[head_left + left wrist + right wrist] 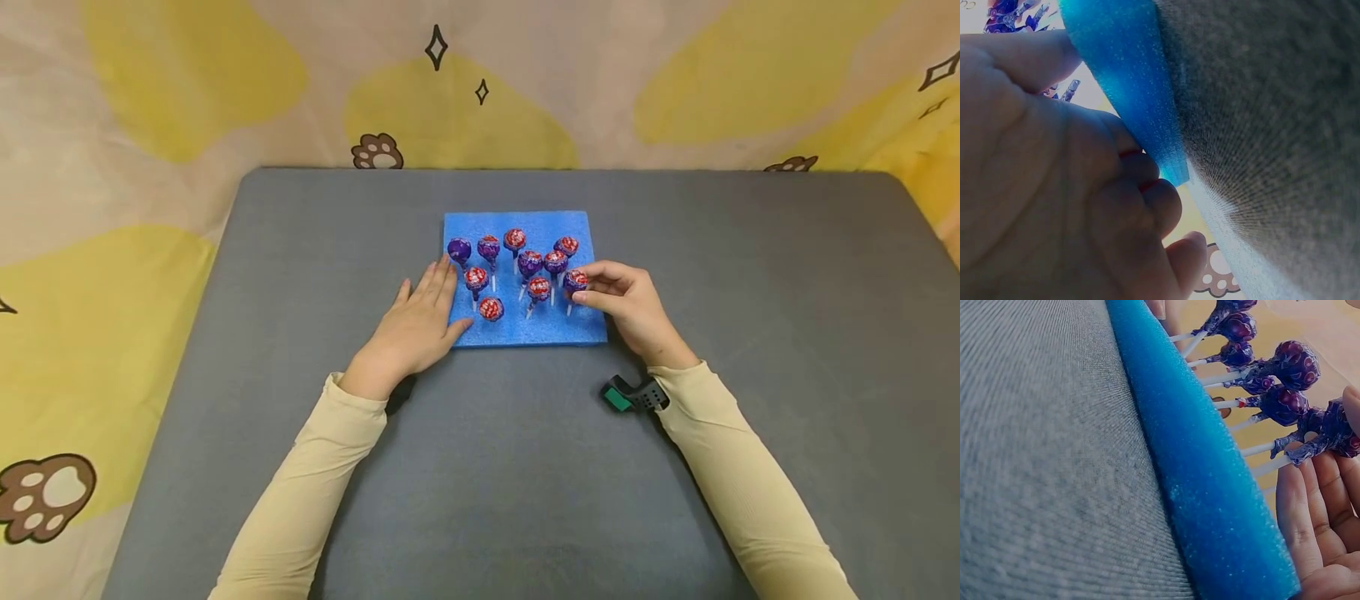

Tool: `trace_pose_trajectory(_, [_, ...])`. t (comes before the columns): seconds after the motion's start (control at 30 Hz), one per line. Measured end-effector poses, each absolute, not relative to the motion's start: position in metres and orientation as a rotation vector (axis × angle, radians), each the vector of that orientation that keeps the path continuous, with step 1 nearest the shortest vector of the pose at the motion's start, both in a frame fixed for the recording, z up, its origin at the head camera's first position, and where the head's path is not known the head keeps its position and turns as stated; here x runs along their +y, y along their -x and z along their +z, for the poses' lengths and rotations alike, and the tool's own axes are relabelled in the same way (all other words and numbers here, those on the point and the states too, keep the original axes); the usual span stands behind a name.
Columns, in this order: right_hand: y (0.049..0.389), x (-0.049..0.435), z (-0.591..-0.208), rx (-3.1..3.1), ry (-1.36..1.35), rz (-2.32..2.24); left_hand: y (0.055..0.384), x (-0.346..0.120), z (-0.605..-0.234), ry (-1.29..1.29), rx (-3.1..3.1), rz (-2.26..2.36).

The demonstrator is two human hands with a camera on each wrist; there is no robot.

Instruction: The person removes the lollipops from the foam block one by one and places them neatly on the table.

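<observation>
Right of centre in the head view, a lollipop (575,281) is pointing its white stick down toward the blue board (555,330), near the board's right edge. The right hand (636,307) is pinching its wrapped head between thumb and fingers, the fingers bending around its far side. Nine other lollipops (530,263) are standing on the board, their red and purple heads clustering to the left of the held one; some are leaning.

At the board's left edge, the left hand (416,327) is lying flat, its fingers straight and close together, pointing to the upper right, while the thumb is spreading away over the board's lower-left corner. In the left wrist view, the fingers are touching the board's side.

Around them, the grey table (480,500) is filling the middle and bottom of the frame. Pale sleeves (750,479) are covering both forearms, a dark strap (647,395) is circling the right wrist, and a patterned cloth (517,92) is hanging across the top.
</observation>
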State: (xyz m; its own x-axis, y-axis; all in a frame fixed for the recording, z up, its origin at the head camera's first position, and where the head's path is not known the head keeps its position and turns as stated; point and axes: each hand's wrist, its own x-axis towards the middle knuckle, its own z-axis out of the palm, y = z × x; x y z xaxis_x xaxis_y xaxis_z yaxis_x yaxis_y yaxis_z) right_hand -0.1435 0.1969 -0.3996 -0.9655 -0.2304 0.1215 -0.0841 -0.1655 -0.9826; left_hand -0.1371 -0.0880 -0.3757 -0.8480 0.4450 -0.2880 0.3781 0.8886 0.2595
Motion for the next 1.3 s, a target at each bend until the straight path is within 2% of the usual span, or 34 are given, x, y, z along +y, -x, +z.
trace_pose_trajectory(0.4, [0.149, 0.204, -0.398, 1.606, 0.362, -2.610, 0.139, -0.089, -0.373, -0.620, 2.706, 0.282])
trace_pose_trajectory(0.9, [0.159, 0.230, -0.401, 1.452, 0.010, -2.715, 0.140, -0.088, -0.376, -0.622, 2.694, 0.302])
trace_pose_trajectory(1.13, [0.168, 0.245, -0.398, 1.438, -0.094, -2.686, 0.140, -0.090, -0.371, -0.614, 2.703, 0.321])
trace_pose_trajectory(1.3, [0.176, 0.256, -0.398, 1.706, -0.190, -2.499, 0.139, -0.090, -0.374, -0.620, 2.690, 0.329])
